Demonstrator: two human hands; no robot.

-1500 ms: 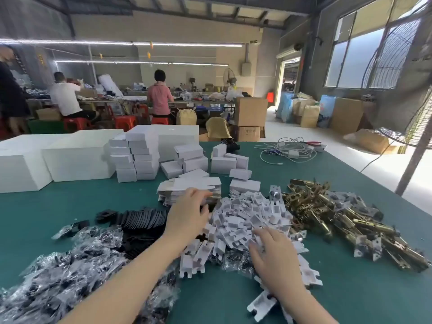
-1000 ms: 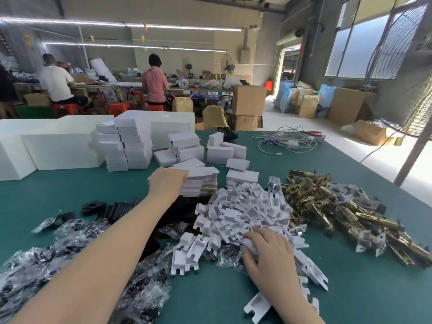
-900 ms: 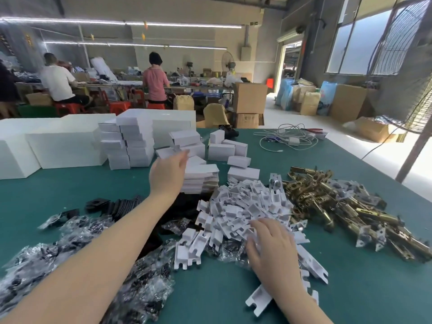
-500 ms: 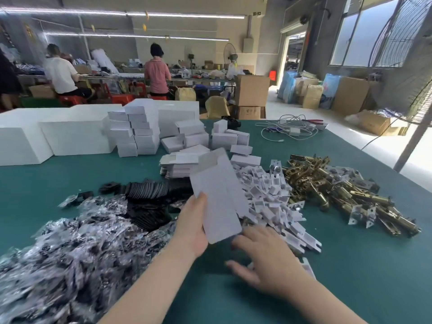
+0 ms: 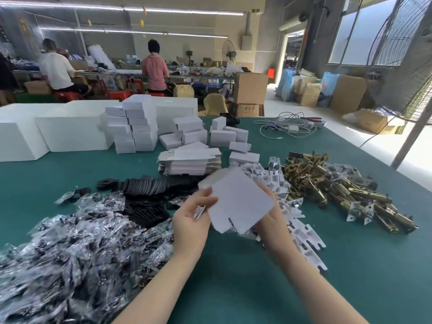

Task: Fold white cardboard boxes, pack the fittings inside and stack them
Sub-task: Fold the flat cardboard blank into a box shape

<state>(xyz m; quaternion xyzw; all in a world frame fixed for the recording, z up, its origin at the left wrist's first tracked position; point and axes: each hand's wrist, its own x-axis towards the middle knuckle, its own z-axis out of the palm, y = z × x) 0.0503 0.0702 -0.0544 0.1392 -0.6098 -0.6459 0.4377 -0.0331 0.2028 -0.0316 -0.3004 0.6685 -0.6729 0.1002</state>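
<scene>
Above the green table point(image 5: 233, 288), left hand point(image 5: 191, 220) and right hand point(image 5: 273, 220) pinch a flat white cardboard box blank point(image 5: 238, 202) by its side edges; it looks light, bendy, easily creased.

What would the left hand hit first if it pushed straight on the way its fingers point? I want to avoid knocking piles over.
Probably the flat box blank that the left hand already holds. Past that, the stack of flat blanks looks next, though depth is unclear.
</scene>
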